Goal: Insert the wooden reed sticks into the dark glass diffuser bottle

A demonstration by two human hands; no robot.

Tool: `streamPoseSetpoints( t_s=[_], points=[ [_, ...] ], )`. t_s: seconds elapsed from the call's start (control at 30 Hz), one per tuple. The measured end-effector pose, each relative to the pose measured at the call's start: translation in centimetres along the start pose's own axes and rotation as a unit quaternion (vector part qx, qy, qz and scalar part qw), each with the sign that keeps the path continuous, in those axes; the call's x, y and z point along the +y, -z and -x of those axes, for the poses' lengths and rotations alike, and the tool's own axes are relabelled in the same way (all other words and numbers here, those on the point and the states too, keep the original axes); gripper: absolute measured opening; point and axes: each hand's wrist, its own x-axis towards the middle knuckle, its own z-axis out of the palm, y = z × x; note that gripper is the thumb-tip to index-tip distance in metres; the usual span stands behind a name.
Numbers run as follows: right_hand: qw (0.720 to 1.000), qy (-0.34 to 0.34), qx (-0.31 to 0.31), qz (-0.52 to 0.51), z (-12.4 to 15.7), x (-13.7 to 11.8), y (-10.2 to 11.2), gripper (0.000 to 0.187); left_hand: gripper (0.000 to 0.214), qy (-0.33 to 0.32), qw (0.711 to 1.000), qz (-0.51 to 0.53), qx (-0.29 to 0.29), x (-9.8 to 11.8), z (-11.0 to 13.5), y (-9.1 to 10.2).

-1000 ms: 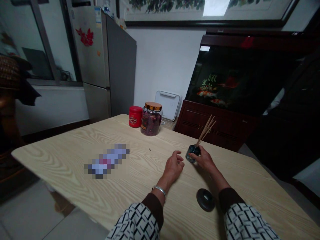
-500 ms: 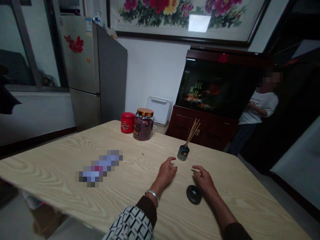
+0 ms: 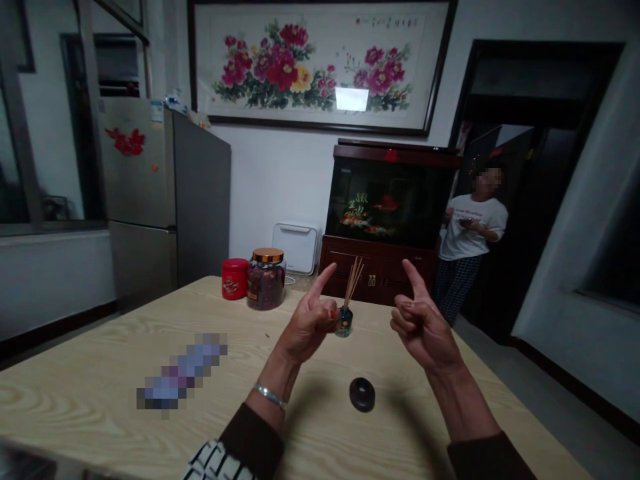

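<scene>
My left hand point(image 3: 310, 325) is raised over the table with its index finger pointing up and the other fingers curled in. It holds nothing and partly covers the reed diffuser bottle point(image 3: 345, 323) behind it. Mirroring it, my right hand point(image 3: 424, 327) is lifted on the right, index finger up, remaining fingers folded, and also without anything in it. On the tabletop between my forearms lies a dark round ring-like disc point(image 3: 362, 395), touched by neither hand. Thin sticks rise from the diffuser.
Toward the table's point(image 3: 90, 347) far edge stand a red canister point(image 3: 235, 279) and a glass jar point(image 3: 265, 283) with a copper-coloured lid. A blurred-out flat item point(image 3: 183, 373) lies on the left. Beyond are a fridge point(image 3: 140, 193), an aquarium point(image 3: 390, 200) and a standing person point(image 3: 473, 230).
Both hands have risen from low over the table, and their index fingers now point upward. The right hand has left the disc's side. My view has tilted up and turned right.
</scene>
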Motion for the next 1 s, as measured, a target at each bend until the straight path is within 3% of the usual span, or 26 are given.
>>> streamPoseSetpoints(
  t_s=[0.17, 0.3, 0.6, 0.87, 1.0],
  points=[
    [0.994, 0.06, -0.074, -0.046, -1.6, -4.5, -3.3, 0.08, 0.095, -0.092, 0.99, 0.084, -0.073, 4.8, -1.8, -4.0],
    [0.988, 0.081, -0.11, -0.072, -1.8, -4.8, -4.1, 0.081, 0.094, -0.123, 0.981, 0.116, -0.091, 5.5, -1.9, -4.6],
    [0.987, 0.036, -0.099, -0.125, -0.6, 1.1, -0.9, 0.084, 0.096, -0.073, 0.984, 0.161, -0.032, -0.2, 0.2, -0.6],
    [0.998, 0.012, -0.022, -0.063, -0.7, 2.1, -0.1, 0.075, 0.094, -0.061, 0.991, 0.122, -0.009, -1.0, 0.1, 0.9],
    [0.999, -0.044, 0.014, 0.006, -1.4, 5.1, 2.6, 0.062, 0.072, -0.025, 0.995, 0.037, 0.09, -3.0, -0.4, 4.3]
  ],
)
